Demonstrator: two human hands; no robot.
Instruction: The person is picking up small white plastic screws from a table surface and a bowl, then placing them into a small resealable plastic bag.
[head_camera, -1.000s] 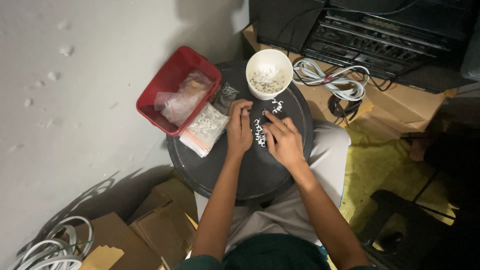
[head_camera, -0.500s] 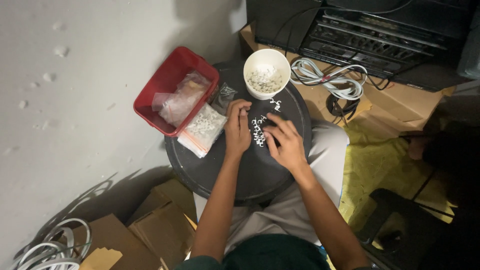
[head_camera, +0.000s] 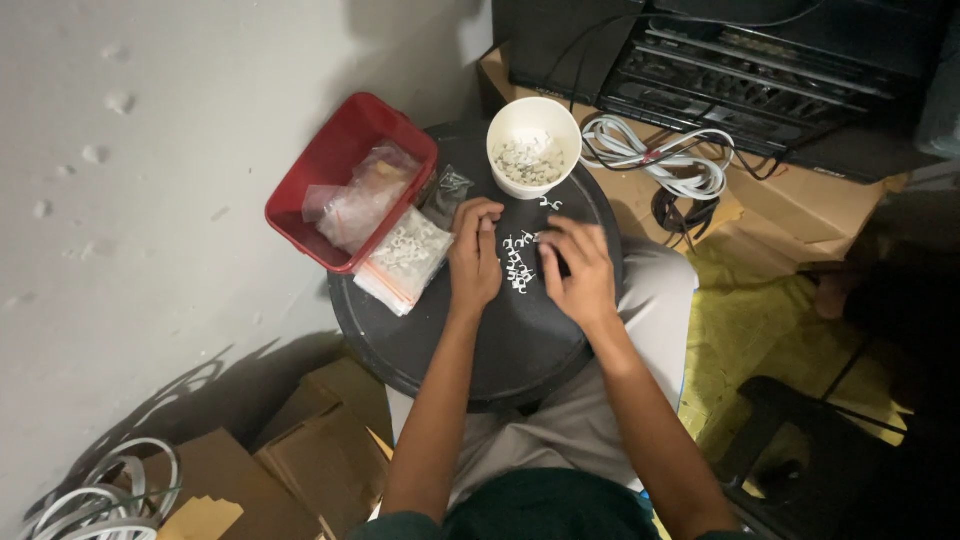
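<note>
Both hands (head_camera: 528, 258) — on white clips (head_camera: 518, 265)

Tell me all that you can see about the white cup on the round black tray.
The white cup is a plain round container, apparently plastic or paper, standing upright near the far edge of the round black tray. It is open at the top, with many small white pieces inside, partly filling it. A few similar pieces lie loose on the tray just in front of it. Neither the left hand nor the right hand touches it. A red bin sits to its left.
</note>
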